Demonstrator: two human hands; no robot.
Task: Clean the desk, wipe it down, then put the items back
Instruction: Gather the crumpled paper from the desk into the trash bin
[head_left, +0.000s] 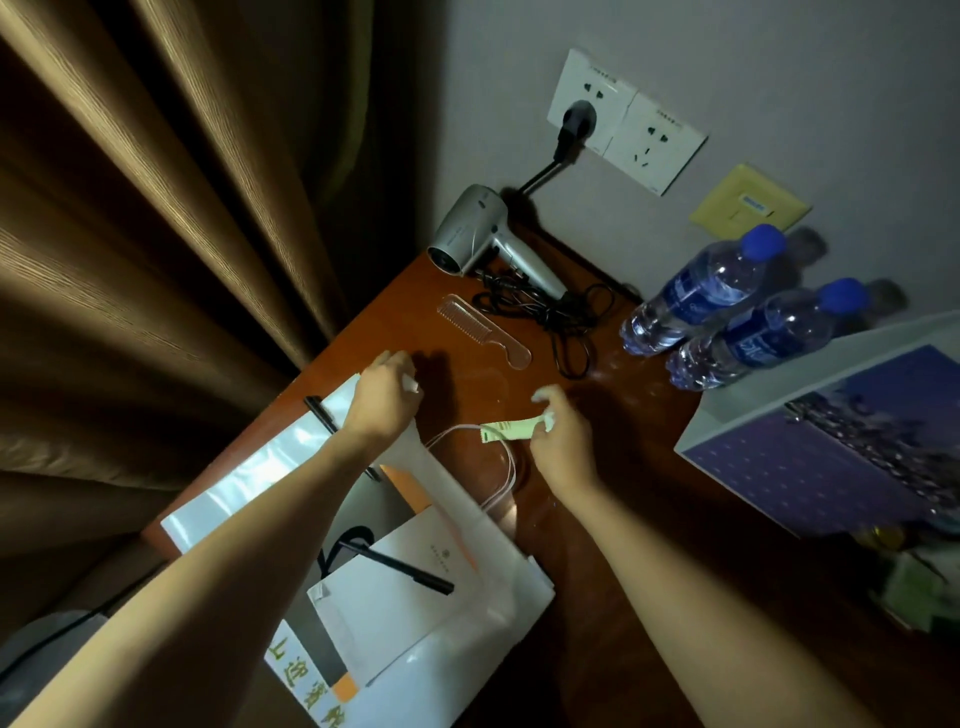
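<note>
Papers (415, 587) with a pen lie lowest in the frame on the tabletop (613, 561). Above them, at centre, the right hand (558, 431) pinches a green tube (506, 430), long axis running left-right, flat end pointing left. Left hand (384, 392) grasps a small white piece. Judging by this, items are being put back; next, set the tube down clear of the comb (483, 330).

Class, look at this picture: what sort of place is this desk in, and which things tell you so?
Probably a hotel guest room. A plugged-in hair dryer, a clear disposable comb and two sealed water bottles sit on the wooden desk beside a printed welcome folder.
</note>
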